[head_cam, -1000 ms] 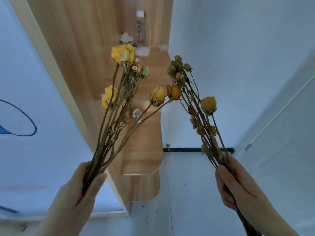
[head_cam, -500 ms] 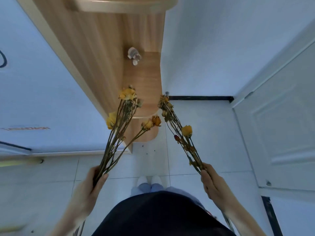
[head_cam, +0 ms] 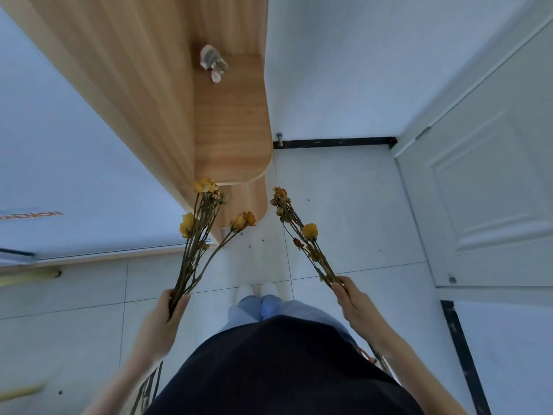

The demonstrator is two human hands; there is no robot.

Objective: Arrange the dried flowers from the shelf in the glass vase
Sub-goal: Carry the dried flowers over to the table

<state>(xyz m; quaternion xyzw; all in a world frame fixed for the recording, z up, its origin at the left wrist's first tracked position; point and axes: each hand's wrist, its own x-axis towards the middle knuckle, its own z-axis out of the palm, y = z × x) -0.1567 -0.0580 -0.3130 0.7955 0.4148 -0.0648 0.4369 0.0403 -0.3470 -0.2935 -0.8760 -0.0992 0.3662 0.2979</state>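
Two dried-flower bunches, held near the wooden shelf (head_cam: 230, 121). Your left hand (head_cam: 167, 313) wraps the fuller bunch (head_cam: 199, 238) at its lower stems; your right hand (head_cam: 348, 298) clasps the thinner bunch (head_cam: 302, 238) low. Light, brittle, likely to shed: grip stems, never heads. No glass vase in view.

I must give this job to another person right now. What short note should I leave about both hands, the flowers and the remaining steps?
Left hand: grips the larger bunch of dried flowers by the lower stems.
Right hand: grips the smaller bunch of dried flowers the same way.
Where: the person stands on the tiled floor in front of the wooden shelf. The two bunches are held apart, heads pointing away from the body.
Done: the flowers are off the shelf.
Left: the glass vase is not in view. Find it, put both bunches in and arrange them.
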